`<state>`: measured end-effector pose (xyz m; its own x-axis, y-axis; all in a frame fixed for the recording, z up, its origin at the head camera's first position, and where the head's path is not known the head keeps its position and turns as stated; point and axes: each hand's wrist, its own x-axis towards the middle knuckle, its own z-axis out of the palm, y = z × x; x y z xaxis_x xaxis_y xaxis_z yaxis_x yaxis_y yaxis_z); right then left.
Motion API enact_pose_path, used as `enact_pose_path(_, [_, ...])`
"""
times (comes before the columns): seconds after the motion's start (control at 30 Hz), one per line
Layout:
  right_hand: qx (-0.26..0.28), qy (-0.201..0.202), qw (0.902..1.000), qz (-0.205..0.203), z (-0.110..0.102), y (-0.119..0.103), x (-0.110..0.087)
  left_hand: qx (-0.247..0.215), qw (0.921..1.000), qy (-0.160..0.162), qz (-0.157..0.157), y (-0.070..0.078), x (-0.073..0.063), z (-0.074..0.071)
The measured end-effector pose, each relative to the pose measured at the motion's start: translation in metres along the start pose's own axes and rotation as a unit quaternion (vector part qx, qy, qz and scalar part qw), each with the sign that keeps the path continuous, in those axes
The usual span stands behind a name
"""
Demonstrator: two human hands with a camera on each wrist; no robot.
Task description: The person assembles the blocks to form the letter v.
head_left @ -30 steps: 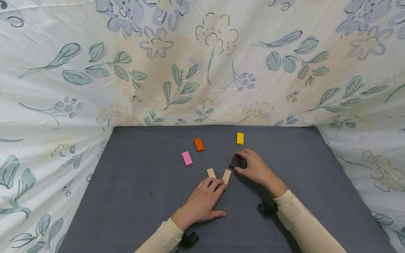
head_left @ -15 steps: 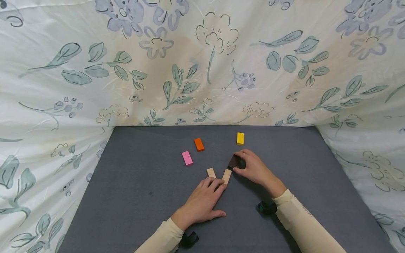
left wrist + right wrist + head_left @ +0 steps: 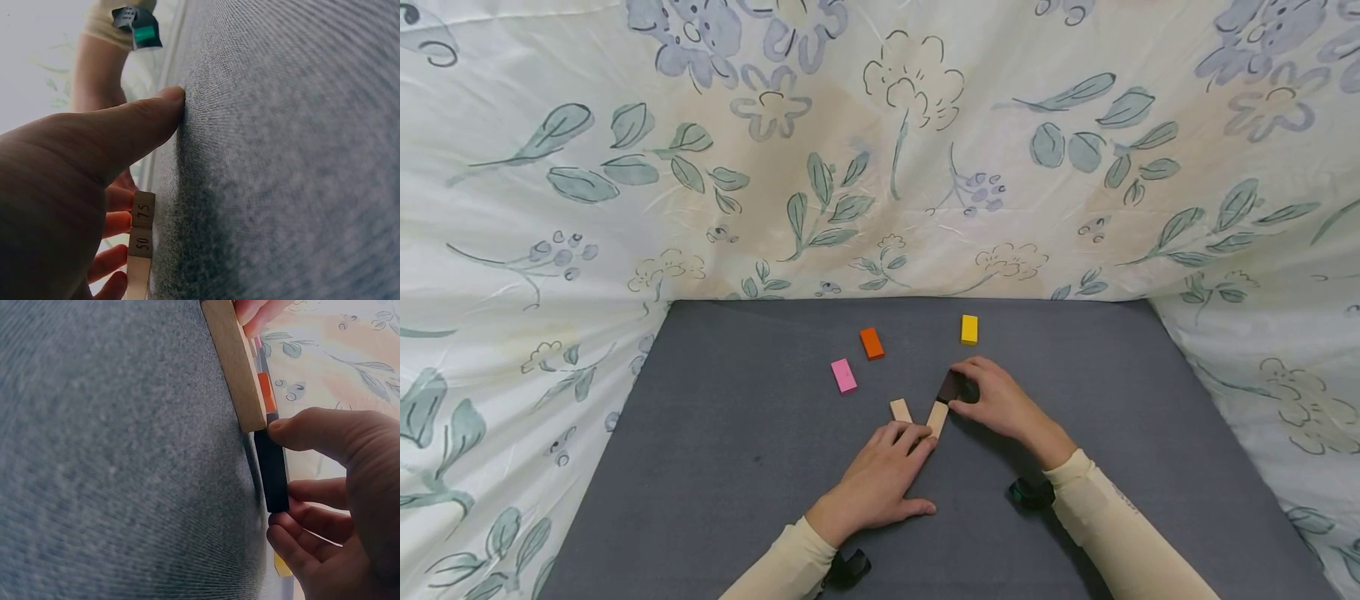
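My left hand (image 3: 883, 479) lies over two pale wooden blocks set in a V, its fingers resting on their near ends. The left wooden block (image 3: 900, 409) and the right wooden block (image 3: 937, 416) stick out past the fingertips. In the left wrist view, block ends marked 75 (image 3: 144, 209) and 50 (image 3: 142, 244) show beside the fingers. My right hand (image 3: 1000, 398) pinches a dark block (image 3: 949, 385) between thumb and fingers. In the right wrist view this black block (image 3: 271, 472) sits right at the far end of the right wooden block (image 3: 234, 365).
A pink block (image 3: 844, 376) and an orange block (image 3: 872, 343) lie beyond the left hand. Farther back is a yellow block (image 3: 969, 329), beyond the right hand. Floral cloth (image 3: 917, 167) rises behind the grey tabletop (image 3: 715, 467) and along both sides.
My right hand has slid slightly left with the dark block, bringing it up to the far end of the right wooden block. The left hand has stayed in place.
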<state>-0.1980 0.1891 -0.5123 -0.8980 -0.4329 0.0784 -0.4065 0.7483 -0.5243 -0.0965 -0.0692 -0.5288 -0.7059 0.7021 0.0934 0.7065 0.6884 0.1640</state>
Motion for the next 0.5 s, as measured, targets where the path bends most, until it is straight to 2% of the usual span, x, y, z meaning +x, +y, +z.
enact_pose_path(0.5, [0.005,-0.006,0.9999,-0.01,0.0011,0.003,0.0007,-0.004,1.0,0.004,0.002,-0.0005,0.0004,0.0008])
